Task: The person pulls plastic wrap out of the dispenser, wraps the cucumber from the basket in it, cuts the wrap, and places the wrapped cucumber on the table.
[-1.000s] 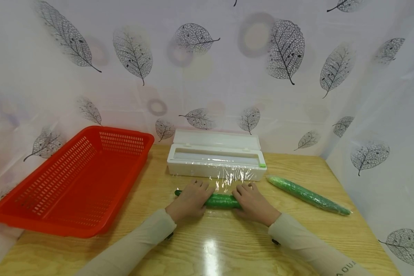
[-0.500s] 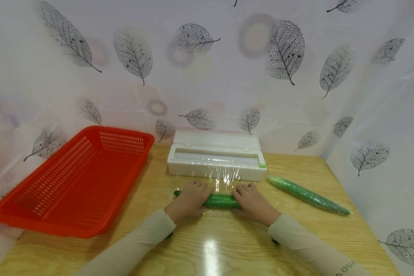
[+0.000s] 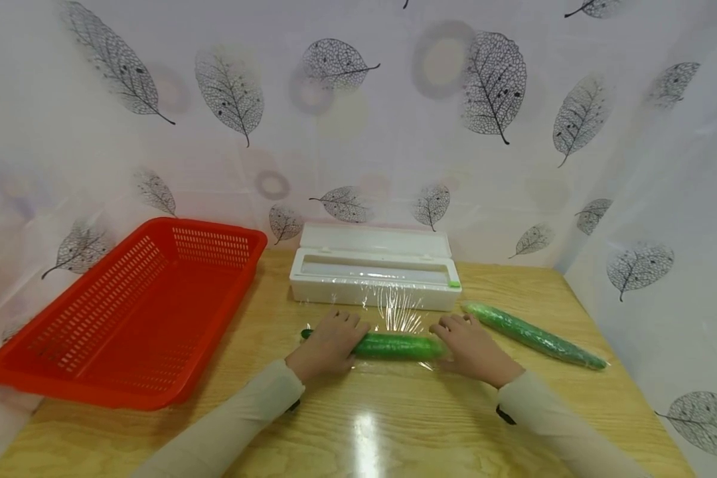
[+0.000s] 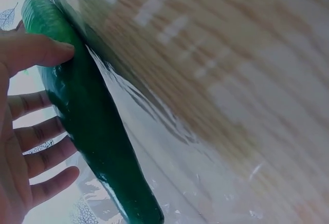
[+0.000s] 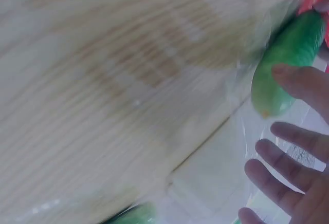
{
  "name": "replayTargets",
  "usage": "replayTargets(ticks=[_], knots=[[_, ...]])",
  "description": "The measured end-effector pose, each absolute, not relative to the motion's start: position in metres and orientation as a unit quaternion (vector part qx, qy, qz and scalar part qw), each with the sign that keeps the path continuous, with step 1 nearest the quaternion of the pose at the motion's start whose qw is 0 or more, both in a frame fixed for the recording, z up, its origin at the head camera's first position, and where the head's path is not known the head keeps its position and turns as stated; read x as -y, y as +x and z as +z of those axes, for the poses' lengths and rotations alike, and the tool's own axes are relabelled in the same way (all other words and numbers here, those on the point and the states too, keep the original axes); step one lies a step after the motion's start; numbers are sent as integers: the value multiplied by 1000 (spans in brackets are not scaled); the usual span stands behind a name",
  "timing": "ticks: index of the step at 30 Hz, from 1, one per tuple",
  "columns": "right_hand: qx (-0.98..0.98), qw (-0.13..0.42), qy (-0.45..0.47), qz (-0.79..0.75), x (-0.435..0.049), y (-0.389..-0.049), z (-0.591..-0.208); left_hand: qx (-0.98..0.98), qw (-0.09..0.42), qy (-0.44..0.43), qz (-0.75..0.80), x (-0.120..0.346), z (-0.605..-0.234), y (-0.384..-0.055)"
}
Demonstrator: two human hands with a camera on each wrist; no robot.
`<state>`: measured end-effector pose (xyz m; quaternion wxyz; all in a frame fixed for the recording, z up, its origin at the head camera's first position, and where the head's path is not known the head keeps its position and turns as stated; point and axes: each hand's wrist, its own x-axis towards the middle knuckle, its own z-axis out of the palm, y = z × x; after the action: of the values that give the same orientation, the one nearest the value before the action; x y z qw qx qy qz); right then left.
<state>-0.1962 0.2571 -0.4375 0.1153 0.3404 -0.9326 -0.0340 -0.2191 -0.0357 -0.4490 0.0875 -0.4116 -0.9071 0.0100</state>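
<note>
A green cucumber [image 3: 394, 346] lies across the table on clear plastic film [image 3: 397, 309] drawn from a white cling film box [image 3: 370, 292]. My left hand [image 3: 330, 342] holds the cucumber near its dark left end, thumb [image 4: 54, 53] on the near side and fingers on the far side. At the pale right end is my right hand [image 3: 473, 348]. Its thumb [image 5: 295, 77] touches that end in the right wrist view, while the other fingers are spread and fairly straight beyond the tip. Some film shows under and around the cucumber.
A second cucumber [image 3: 534, 335], wrapped in film, lies at the right. The red slotted plastic basket [image 3: 215, 345] stands on the left of the wooden table [image 3: 311, 431]. The box's lid [image 3: 376, 240] is raised at the back, before a leaf-print curtain [image 3: 358, 153].
My right hand has slid rightward along the cucumber to its pale end, uncovering more of it. The left hand stays in place. Creases in the film have spread out.
</note>
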Motion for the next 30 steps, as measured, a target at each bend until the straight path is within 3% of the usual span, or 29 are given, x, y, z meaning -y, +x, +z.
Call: replayTargets(ticks=[8, 19, 30], knots=[[949, 77, 307, -12, -277, -189, -435, 908, 83, -411, 16, 33, -448, -222], [936, 56, 348, -1, -269, -178, -443, 904, 82, -420, -6, 29, -447, -222], [902, 127, 408, -59, -259, -177, -454, 904, 84, -419, -4, 29, -449, -220]])
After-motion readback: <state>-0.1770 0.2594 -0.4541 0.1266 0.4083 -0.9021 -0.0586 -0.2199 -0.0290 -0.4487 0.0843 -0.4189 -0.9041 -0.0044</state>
